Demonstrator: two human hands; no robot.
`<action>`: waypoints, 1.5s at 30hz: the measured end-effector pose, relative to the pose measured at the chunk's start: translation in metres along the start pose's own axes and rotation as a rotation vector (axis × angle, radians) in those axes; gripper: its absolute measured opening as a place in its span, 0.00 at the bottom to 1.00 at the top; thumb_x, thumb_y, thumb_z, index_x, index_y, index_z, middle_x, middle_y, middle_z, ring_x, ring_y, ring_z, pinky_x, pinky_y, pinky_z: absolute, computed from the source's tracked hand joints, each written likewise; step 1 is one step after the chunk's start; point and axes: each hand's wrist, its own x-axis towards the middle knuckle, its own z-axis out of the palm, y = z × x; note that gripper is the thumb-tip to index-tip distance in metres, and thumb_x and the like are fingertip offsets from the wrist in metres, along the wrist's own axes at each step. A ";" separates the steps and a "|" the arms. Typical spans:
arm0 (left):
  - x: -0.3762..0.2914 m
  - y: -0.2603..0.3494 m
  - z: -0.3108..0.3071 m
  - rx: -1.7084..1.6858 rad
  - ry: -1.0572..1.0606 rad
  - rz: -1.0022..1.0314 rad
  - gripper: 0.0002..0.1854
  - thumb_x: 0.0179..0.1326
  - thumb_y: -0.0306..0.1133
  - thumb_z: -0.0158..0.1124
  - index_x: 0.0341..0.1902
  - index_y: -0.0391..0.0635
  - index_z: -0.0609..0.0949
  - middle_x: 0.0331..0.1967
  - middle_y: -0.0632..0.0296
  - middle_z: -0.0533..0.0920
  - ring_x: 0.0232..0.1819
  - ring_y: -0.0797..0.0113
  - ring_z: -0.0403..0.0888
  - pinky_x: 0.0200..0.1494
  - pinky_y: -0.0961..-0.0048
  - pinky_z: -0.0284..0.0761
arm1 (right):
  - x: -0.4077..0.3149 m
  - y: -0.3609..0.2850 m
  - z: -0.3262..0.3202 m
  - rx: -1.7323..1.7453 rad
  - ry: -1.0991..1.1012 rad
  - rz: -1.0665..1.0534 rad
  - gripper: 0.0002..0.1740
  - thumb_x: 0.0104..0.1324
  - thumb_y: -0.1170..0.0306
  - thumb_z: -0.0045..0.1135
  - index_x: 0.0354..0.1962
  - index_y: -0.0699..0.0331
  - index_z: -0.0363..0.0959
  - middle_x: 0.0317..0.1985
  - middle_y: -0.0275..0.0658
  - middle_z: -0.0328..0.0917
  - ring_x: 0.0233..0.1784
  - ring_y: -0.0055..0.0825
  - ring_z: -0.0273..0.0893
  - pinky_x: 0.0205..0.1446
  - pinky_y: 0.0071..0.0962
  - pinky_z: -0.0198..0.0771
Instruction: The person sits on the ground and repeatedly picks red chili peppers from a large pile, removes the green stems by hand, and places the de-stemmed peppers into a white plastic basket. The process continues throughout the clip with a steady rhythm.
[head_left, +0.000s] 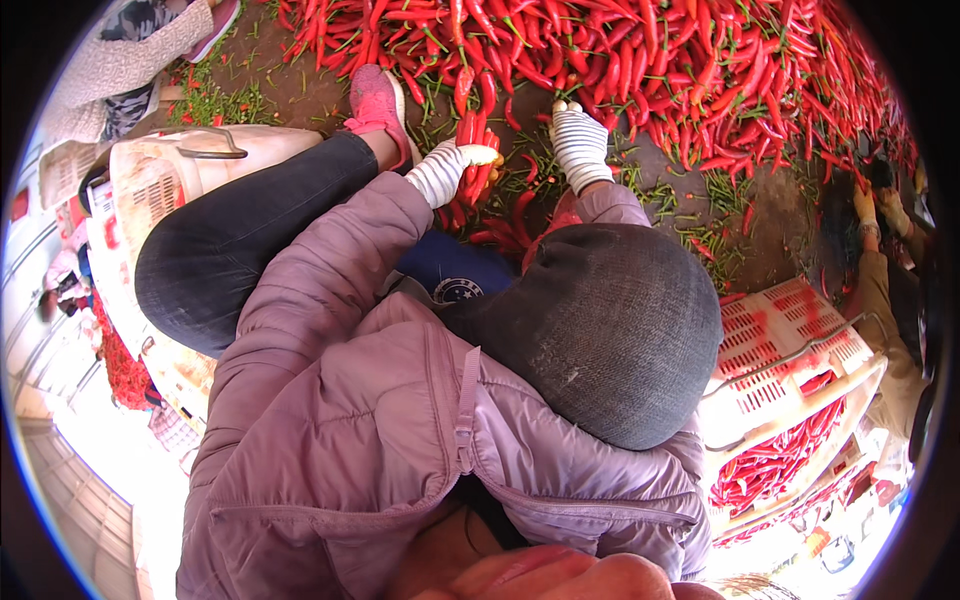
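Several red chili peppers (471, 180) are bunched in my left hand (452, 166), which wears a striped glove with pale fingertips. My right hand (580, 142), gloved the same way, reaches the near edge of a large pile of red chili peppers (600, 45). Its fingertips are bent at a small green stem; whether they grip a pepper I cannot tell. Between my legs, below my hands, more loose red peppers (510, 229) lie near a blue cloth or bag (454, 266) with a round white emblem.
Green stems (724, 217) litter the dark ground. A plastic crate (787, 337) with red peppers stands at the right, and stained pale crates (217, 161) stand at the left. Other people are at the upper left and far right, one with gloved hands (866, 206) by the pile.
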 end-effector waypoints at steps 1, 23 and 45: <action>-0.014 0.016 0.005 -0.034 0.015 0.050 0.25 0.54 0.37 0.61 0.55 0.42 0.72 0.43 0.56 0.79 0.39 0.65 0.79 0.42 0.70 0.77 | 0.005 -0.002 0.002 -0.038 -0.058 -0.027 0.12 0.56 0.67 0.51 0.38 0.60 0.69 0.31 0.46 0.75 0.32 0.41 0.78 0.29 0.41 0.72; -0.463 0.056 -0.237 1.089 1.948 0.614 0.23 0.55 0.35 0.60 0.54 0.41 0.72 0.39 0.57 0.78 0.36 0.68 0.75 0.38 0.73 0.72 | -0.061 0.081 -0.025 1.539 -0.011 0.546 0.19 0.58 0.77 0.53 0.48 0.61 0.66 0.35 0.37 0.73 0.32 0.25 0.71 0.35 0.27 0.68; 0.018 -0.007 0.057 1.529 -0.158 0.497 0.15 0.58 0.39 0.56 0.42 0.41 0.76 0.35 0.47 0.80 0.40 0.47 0.77 0.41 0.59 0.72 | -0.099 -0.007 -0.036 1.561 -0.319 0.460 0.09 0.66 0.65 0.51 0.34 0.62 0.68 0.22 0.30 0.71 0.19 0.16 0.65 0.24 0.19 0.63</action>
